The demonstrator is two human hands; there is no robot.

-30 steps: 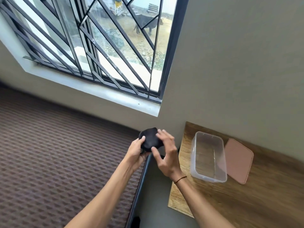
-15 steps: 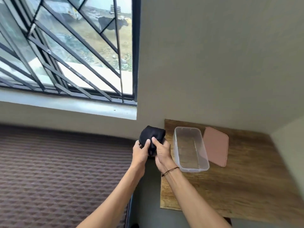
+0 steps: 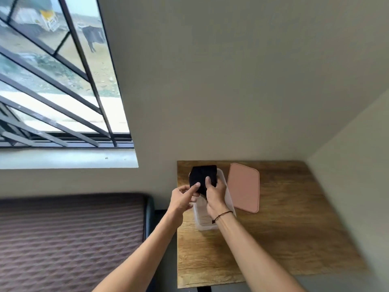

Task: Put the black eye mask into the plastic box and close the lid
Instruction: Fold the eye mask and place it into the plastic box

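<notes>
Now the black eye mask [image 3: 203, 178] is bunched into a dark wad right over the far end of the plastic box [image 3: 205, 225], pinched from both sides. Your right hand [image 3: 214, 198] is clamped on its right edge, thumb on top; your left hand [image 3: 183, 199] presses in with fingertips on the lower left corner. Whether the mask already touches the box floor, I can't quite tell. Push it straight down, keep it folded so nothing drapes over the rim, then let go inside. The pink lid [image 3: 243, 187] lies flat on the tabletop [image 3: 294, 228], just beside the box, ready for your right hand.
</notes>
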